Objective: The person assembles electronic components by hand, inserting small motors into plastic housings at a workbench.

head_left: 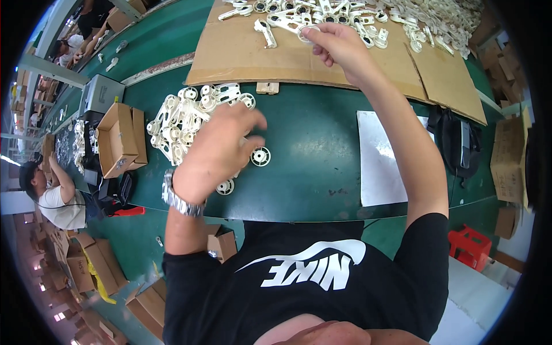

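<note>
My left hand (221,146) hovers low over the green table (310,149), fingers curled down beside a pile of cream plastic parts (184,118). Two loose round wheel-like parts lie next to it, one (260,156) to its right and one (225,186) under the wrist. What the fingers hold is hidden. My right hand (333,43) reaches far forward over a cardboard sheet (241,52) and pinches a cream ring-shaped part (306,33) at the edge of a large heap of similar parts (368,20).
A white sheet (379,155) lies right of centre, with a black bag (460,144) beyond it. An open cardboard box (118,138) stands at the left. Another person (52,195) works at far left. More boxes and a red stool (472,246) are on the floor.
</note>
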